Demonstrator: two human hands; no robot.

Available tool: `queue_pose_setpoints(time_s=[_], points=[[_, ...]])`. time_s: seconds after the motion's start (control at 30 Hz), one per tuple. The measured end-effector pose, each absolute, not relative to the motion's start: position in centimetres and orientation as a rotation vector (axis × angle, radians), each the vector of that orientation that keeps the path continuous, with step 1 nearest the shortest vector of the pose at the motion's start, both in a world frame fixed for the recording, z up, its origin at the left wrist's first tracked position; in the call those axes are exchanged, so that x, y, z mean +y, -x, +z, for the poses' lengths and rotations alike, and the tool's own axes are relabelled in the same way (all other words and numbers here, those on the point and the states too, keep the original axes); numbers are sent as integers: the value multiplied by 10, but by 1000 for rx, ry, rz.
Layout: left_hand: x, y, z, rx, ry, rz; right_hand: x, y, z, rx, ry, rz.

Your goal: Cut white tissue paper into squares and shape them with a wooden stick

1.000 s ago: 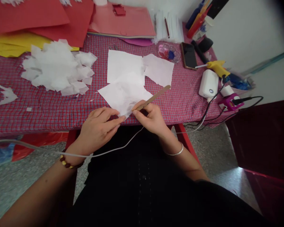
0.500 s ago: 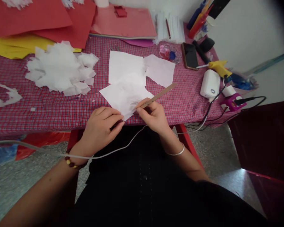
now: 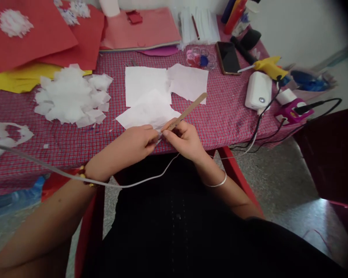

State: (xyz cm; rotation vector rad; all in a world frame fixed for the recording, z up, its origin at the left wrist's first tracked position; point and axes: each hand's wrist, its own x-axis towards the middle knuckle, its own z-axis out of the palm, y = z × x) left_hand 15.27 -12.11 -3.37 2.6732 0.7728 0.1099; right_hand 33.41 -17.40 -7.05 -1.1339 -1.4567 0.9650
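Observation:
My right hand (image 3: 187, 141) grips a flat brown wooden stick (image 3: 193, 107) that slants up and to the right. A white paper sheet (image 3: 146, 111) lies at the table's front edge, its near corner under my fingers. My left hand (image 3: 139, 143) is closed in a pinch at that corner, close to the right fingertips and the stick's lower end. What exactly the left fingertips clasp is mostly hidden, though it appears to be the paper. Behind lie two more white sheets, a squarish piece (image 3: 145, 83) and a ragged-edged piece (image 3: 190, 81).
Left are layered cut paper (image 3: 71, 96) and red sheets (image 3: 55, 34). A phone (image 3: 228, 58), yellow glue gun (image 3: 271, 68), white power bank (image 3: 258, 90) and purple power adapter (image 3: 294, 114) stand right. A pale cable (image 3: 139, 184) hangs across my forearm.
My left hand has turned and moved right, its fingers drawing together at the paper's near corner. The right hand keeps the stick there. The camera view has shifted slightly.

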Motion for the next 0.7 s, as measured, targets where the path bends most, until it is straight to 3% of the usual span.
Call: queue_pose_setpoints(time_s=[0.27,0.7], points=[[-112,-162,-27,942,-2606,-73,-175,-337,-71,-1388,1081,997],[-127,-126,-41,745,-2515,404,-175,-341,-70,-1376,1019,1085]])
